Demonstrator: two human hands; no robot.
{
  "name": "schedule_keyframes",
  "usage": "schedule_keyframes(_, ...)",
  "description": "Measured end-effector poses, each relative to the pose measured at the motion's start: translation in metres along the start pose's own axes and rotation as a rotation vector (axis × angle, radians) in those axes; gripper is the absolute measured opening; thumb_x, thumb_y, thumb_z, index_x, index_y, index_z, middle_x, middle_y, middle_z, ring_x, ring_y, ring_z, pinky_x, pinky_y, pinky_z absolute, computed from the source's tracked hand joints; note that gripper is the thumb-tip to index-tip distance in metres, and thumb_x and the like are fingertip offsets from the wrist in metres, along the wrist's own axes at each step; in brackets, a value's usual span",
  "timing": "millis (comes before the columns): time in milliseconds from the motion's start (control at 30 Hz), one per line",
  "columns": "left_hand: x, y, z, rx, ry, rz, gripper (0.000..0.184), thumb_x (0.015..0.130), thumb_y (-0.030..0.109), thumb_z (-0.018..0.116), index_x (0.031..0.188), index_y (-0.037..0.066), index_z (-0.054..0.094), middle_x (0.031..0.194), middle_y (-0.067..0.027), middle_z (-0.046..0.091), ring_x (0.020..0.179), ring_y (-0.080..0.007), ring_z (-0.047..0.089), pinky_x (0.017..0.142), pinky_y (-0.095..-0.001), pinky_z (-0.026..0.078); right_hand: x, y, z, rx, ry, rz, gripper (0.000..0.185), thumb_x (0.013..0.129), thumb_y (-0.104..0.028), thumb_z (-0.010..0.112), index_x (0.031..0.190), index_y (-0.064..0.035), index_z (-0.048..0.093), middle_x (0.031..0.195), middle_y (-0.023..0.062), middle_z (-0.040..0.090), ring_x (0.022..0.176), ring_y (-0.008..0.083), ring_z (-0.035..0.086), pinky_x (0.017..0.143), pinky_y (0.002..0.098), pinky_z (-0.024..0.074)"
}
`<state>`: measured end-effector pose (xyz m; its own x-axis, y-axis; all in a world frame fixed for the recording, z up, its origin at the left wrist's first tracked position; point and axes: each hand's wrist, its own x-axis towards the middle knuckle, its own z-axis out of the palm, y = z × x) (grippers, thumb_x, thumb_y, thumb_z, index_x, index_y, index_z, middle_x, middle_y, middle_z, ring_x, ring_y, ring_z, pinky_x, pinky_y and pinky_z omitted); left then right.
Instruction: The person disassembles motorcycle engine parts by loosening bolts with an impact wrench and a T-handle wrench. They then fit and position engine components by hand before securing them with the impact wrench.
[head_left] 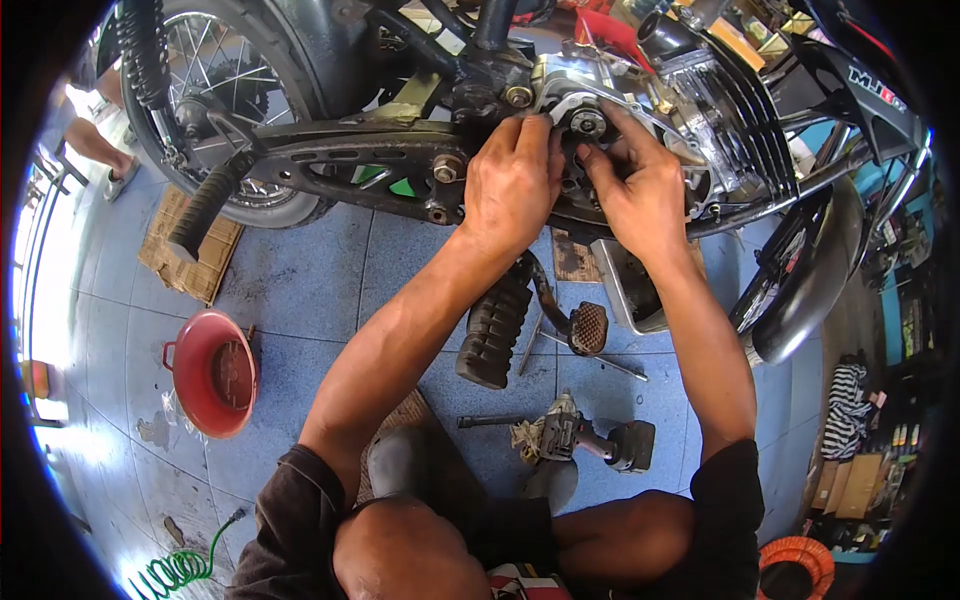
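A motorcycle stands across the far side, with its engine (690,150) opened on the side facing me. A round metal part with a toothed centre (587,122) sits in the opening, between my hands. My left hand (508,180) is at its left, fingers curled together and tips against the engine; whatever they grip is hidden. My right hand (642,190) is at its right, index finger and thumb closed round the part's edge. Below my hands are a rubber footpeg (495,335) and a foot pedal (588,328).
A cordless impact wrench (590,440) lies on the blue tiles by my feet. A metal tray (612,280) is under the engine. At left are a red basin (180,372), cardboard (190,240) and a green coiled hose (175,570). Another person's foot (122,178) shows far left.
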<state>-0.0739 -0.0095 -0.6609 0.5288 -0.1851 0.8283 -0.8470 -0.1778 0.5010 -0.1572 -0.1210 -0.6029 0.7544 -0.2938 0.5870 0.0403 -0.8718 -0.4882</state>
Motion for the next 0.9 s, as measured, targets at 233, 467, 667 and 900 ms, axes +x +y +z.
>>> schedule_keyframes(233,0.0,0.006,-0.003,0.028,-0.005,-0.036,0.025,0.081,0.002,0.065,0.106,0.005,0.062,0.085,-0.0182,0.06,0.075,-0.0387,0.061,0.065,-0.0441,0.05,0.004,0.004,0.0,0.056,0.076,0.046,0.032,0.082,-0.018,0.069,0.112,-0.0044,0.067,0.072,0.0164,0.066,0.062,0.0256,0.065,0.062,0.0361,0.0506)
schedule_keyframes(467,-0.001,0.005,-0.003,0.071,0.028,0.003,0.029,0.08,0.0,0.065,0.108,0.004,0.064,0.092,-0.0179,0.059,0.078,-0.0365,0.062,0.068,-0.0417,0.051,0.005,0.008,0.007,0.091,0.188,-0.041,0.025,0.084,-0.017,0.067,0.105,-0.0033,0.069,0.091,0.0196,0.07,0.083,0.0348,0.069,0.076,0.0372,0.0537)
schedule_keyframes(667,0.0,0.005,-0.002,0.063,0.041,0.024,0.028,0.079,-0.001,0.065,0.106,0.004,0.066,0.097,-0.0168,0.059,0.081,-0.0343,0.063,0.07,-0.0401,0.052,0.002,0.007,0.008,-0.009,0.174,-0.051,0.026,0.087,-0.016,0.066,0.11,-0.0045,0.068,0.1,0.019,0.069,0.093,0.0315,0.069,0.081,0.0351,0.0526)
schedule_keyframes(900,0.0,-0.001,0.001,0.03,0.063,0.092,0.031,0.078,-0.003,0.063,0.109,-0.001,0.061,0.097,-0.0213,0.057,0.084,-0.0377,0.06,0.07,-0.043,0.05,0.004,0.01,0.01,-0.026,0.185,-0.092,0.026,0.087,-0.015,0.067,0.11,-0.0032,0.068,0.099,0.0191,0.07,0.092,0.0305,0.069,0.08,0.0354,0.0527)
